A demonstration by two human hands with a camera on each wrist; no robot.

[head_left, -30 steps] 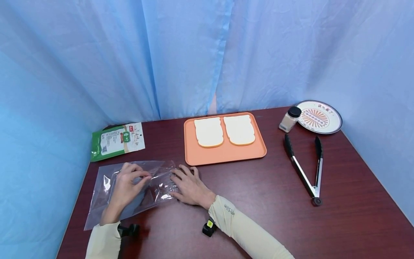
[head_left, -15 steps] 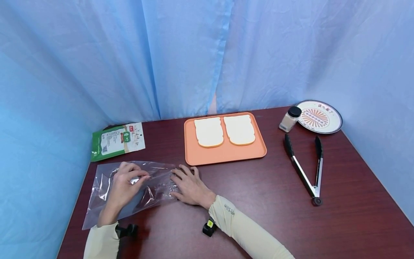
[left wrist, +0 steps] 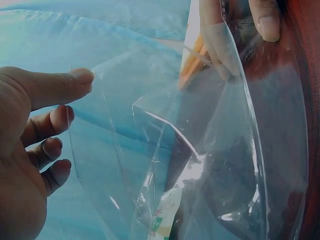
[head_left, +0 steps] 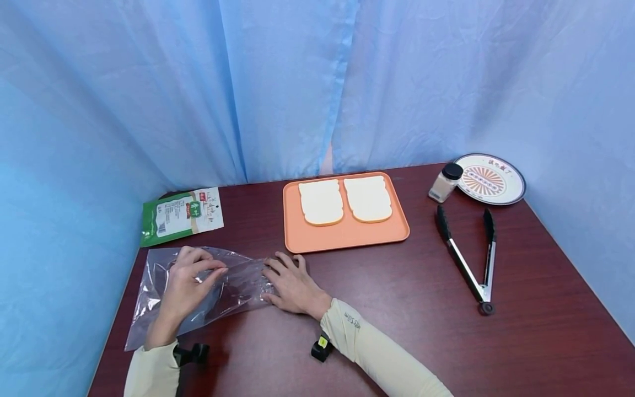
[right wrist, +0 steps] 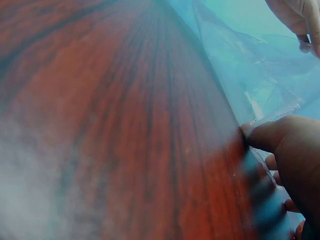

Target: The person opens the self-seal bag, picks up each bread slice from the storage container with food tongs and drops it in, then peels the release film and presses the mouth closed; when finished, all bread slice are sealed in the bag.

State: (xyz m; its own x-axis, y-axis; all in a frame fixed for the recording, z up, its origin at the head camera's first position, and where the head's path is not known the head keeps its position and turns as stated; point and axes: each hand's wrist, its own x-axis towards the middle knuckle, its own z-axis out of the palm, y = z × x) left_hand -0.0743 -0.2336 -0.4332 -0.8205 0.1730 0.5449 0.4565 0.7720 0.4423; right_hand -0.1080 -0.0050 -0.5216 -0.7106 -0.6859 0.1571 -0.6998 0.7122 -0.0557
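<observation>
A clear plastic bag (head_left: 240,284) lies on the left part of the dark wooden table. My left hand (head_left: 184,284) pinches the bag's upper layer between thumb and forefinger. In the left wrist view that layer of the bag (left wrist: 225,165) stands raised, and the other fingers (left wrist: 52,150) are loosely bent. At the bag's right edge, my right hand (head_left: 294,284) rests with spread fingers and holds it down against the table. The right wrist view shows the thumb (right wrist: 267,135) on the edge of the film; its other fingertips are partly hidden.
Behind the bag lies a green and white pouch (head_left: 181,215). An orange tray (head_left: 342,240) bears two bread slices (head_left: 321,202) (head_left: 368,198). Farther right are a black-lidded jar (head_left: 442,184), a patterned plate (head_left: 513,187) and spread tongs (head_left: 481,289). Blue curtains (head_left: 288,88) enclose the table.
My left hand has drawn slightly to the left, pulling the bag's upper layer with it, and the film has spread and lifted a little. My right hand has stayed in place.
</observation>
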